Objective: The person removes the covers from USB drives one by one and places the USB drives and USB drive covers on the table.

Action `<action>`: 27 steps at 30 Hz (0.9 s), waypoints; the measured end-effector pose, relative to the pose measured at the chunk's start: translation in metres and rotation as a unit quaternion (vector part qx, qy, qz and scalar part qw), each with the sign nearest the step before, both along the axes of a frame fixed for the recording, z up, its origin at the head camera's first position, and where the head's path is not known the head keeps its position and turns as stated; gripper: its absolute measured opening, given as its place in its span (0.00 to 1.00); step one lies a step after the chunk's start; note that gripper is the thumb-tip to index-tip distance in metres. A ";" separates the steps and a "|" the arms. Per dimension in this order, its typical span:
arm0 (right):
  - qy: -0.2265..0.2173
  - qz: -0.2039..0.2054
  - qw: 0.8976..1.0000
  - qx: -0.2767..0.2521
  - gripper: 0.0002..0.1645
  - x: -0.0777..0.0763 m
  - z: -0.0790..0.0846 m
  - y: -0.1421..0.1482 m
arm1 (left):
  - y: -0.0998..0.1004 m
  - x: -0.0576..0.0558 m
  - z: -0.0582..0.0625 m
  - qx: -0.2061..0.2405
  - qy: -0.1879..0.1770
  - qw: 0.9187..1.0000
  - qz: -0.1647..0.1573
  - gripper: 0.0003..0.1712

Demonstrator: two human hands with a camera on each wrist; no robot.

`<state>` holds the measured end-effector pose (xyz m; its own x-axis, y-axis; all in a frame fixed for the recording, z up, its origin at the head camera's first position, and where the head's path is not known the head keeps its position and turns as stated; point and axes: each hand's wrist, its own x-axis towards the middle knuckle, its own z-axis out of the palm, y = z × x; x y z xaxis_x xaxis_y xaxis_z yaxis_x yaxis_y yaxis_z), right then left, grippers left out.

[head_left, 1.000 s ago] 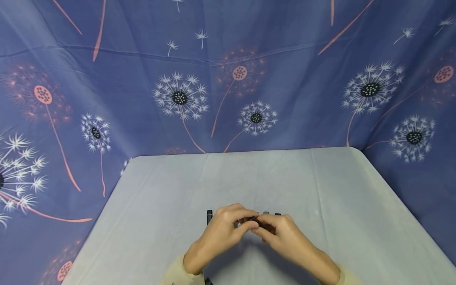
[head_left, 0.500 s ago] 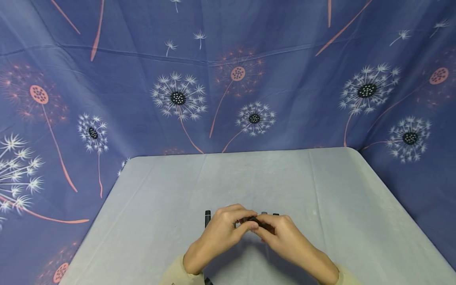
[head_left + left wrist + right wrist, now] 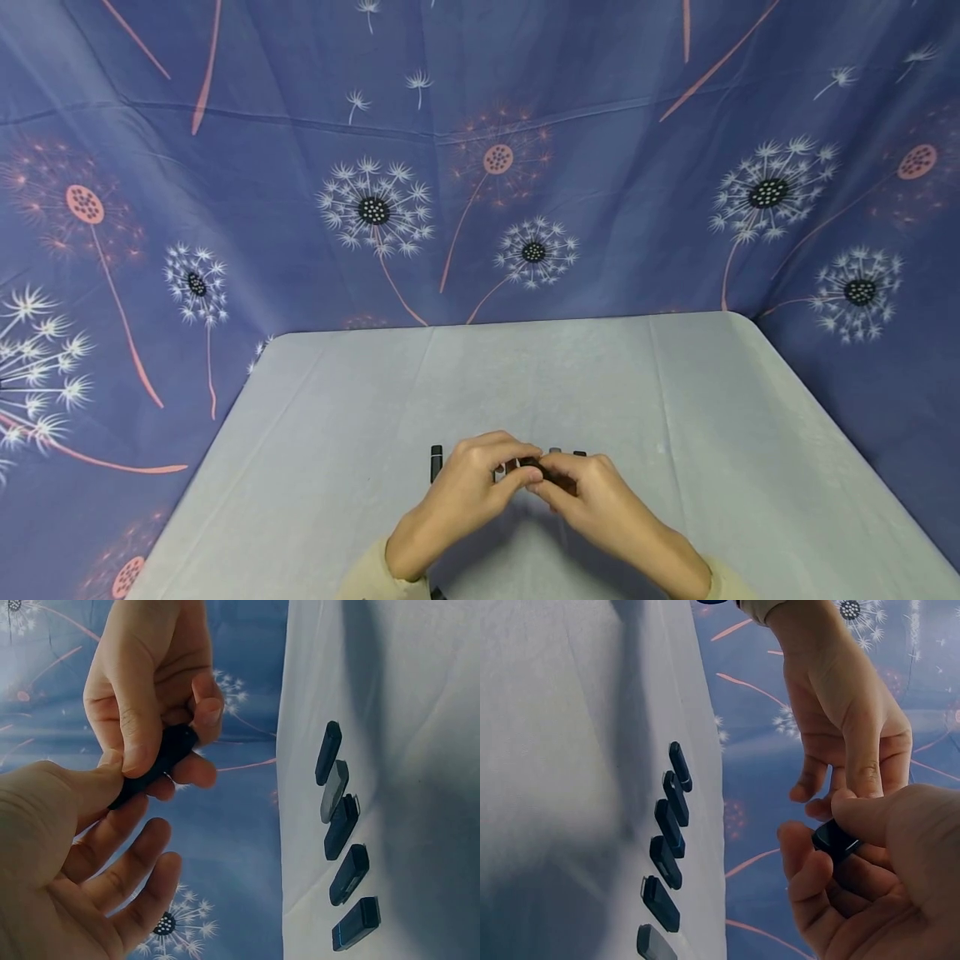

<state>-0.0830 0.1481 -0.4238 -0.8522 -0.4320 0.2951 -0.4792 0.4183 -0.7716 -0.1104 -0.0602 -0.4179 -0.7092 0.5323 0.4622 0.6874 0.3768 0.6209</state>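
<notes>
Both hands meet over the near part of the table, around one small dark USB stick [image 3: 166, 759]. My left hand [image 3: 467, 479] pinches one end between thumb and index finger; in the left wrist view its other fingers [image 3: 142, 881] are spread loosely. My right hand [image 3: 600, 492] grips the other end, thumb on top and fingers curled beneath. A rounded dark end of the stick [image 3: 835, 840] shows in the right wrist view. Fingers cover much of the stick in every view.
Beyond the hands, several similar sticks lie in a row on the pale-covered table [image 3: 337, 417]: mostly dark ones, such as the one at the row's left [image 3: 437, 463], and a grey one [image 3: 334, 791]. A blue dandelion-print cloth [image 3: 480, 167] hangs behind the table.
Both hands stay almost in place with the stick between them. The head view has shifted slightly, so the backdrop and table appear a little further left.
</notes>
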 end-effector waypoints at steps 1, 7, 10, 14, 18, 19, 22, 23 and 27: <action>-0.001 0.001 1.000 0.001 0.07 0.000 0.000 0.000 | 0.000 0.000 0.000 0.001 -0.001 1.000 -0.002 0.12; -0.003 -0.004 1.000 0.012 0.09 0.000 0.000 0.000 | -0.001 0.000 -0.001 0.001 -0.004 1.000 -0.004 0.14; -0.002 -0.006 1.000 0.014 0.10 0.000 0.000 0.000 | -0.001 -0.001 -0.001 0.001 -0.005 1.000 -0.003 0.13; 0.009 -0.003 1.000 0.011 0.09 0.000 0.000 -0.002 | -0.001 -0.001 0.000 0.000 -0.002 1.000 0.002 0.11; 0.026 0.009 1.000 0.005 0.06 0.000 0.000 -0.004 | -0.001 0.000 0.000 0.002 0.000 1.000 0.006 0.08; 0.033 0.012 0.999 0.004 0.05 0.000 0.000 -0.004 | -0.001 0.001 -0.001 0.004 0.000 1.000 0.006 0.07; 0.058 0.012 0.998 0.007 0.06 0.001 -0.001 -0.005 | 0.000 0.001 -0.001 0.015 0.002 1.000 0.004 0.06; 0.065 0.011 0.998 0.008 0.06 0.001 -0.001 -0.006 | 0.000 0.001 -0.002 0.019 0.002 1.000 0.003 0.05; 0.086 0.004 0.996 0.008 0.05 0.000 -0.002 -0.007 | 0.001 0.001 -0.002 0.032 -0.006 0.999 0.001 0.05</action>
